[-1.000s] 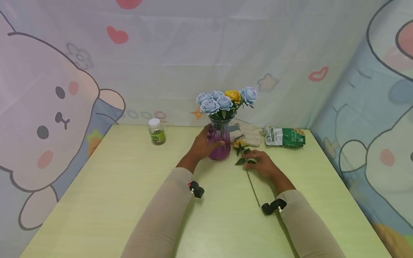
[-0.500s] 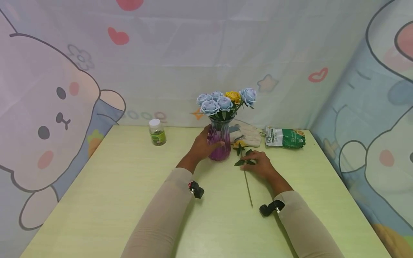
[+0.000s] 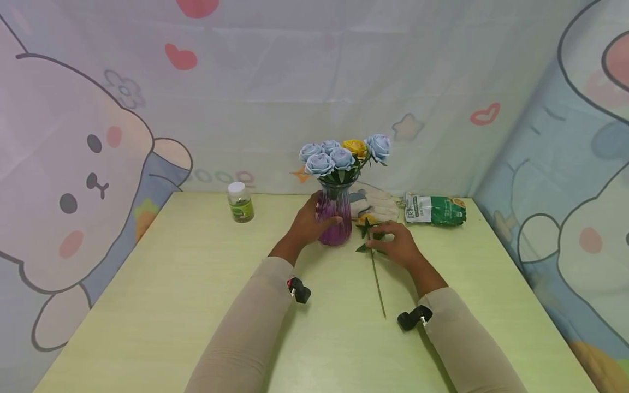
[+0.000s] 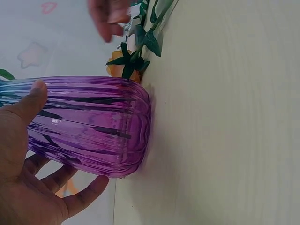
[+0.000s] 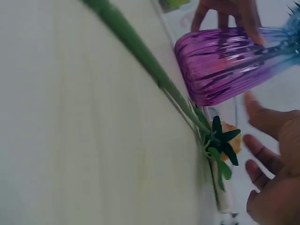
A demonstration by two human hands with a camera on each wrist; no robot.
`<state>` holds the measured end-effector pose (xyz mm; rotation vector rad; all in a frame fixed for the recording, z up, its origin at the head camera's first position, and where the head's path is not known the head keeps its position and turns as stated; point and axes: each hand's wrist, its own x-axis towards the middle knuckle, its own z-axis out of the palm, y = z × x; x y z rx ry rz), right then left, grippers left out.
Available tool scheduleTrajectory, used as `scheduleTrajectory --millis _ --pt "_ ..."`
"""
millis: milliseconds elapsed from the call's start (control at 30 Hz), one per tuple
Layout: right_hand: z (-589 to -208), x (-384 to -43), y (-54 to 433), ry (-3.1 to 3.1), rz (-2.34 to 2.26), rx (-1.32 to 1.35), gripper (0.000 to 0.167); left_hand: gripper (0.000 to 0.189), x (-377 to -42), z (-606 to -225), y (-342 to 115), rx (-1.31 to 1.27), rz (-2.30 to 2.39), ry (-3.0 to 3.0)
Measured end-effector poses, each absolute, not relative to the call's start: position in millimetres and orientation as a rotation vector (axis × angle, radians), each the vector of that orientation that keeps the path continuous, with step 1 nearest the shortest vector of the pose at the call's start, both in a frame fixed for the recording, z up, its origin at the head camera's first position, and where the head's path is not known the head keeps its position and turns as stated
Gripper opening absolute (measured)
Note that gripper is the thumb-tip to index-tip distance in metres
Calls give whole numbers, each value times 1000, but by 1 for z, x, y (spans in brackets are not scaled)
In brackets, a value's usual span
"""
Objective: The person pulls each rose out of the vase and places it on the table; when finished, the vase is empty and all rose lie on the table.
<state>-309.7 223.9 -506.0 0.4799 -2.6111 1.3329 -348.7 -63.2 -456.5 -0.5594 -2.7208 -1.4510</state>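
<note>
My left hand (image 3: 307,224) grips the ribbed glass vase (image 3: 336,234), purple below and bluish above, with the thumb across its front. In the left wrist view, the fingers curl behind the purple glass (image 4: 93,126). Blue artificial roses (image 3: 319,164) and one yellow rose (image 3: 355,147) fill the vase. Right of it, a single yellow rose (image 3: 365,219) lies on the table, its long green stem (image 3: 377,284) pointing toward me. My right hand (image 3: 400,245) hovers at its leaves; the right wrist view shows its fingers (image 5: 262,154) spread and apart from the stem (image 5: 140,54).
Behind the vase lies a pale work glove (image 3: 380,204). A green and white packet (image 3: 434,210) lies at the back right. To the left stands a small white-capped jar (image 3: 240,203). A printed cloth (image 3: 275,71) rises along the table's (image 3: 196,305) back edge.
The lower end of the loose rose's stem has swung left. My right hand has shifted slightly and its fingers have come away from the leaves. My left hand stays on the vase.
</note>
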Motion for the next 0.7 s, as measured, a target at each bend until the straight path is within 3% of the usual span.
scheduleTrajectory --millis 433,700 --pt "-421 -320 196 -2334 1696 261 42 99 -349 -461 -61 -559 -1419 -2713" --pt "-397 -328 176 -2148 1913 207 41 99 -351 -463 -60 -561 -1467 -2704"
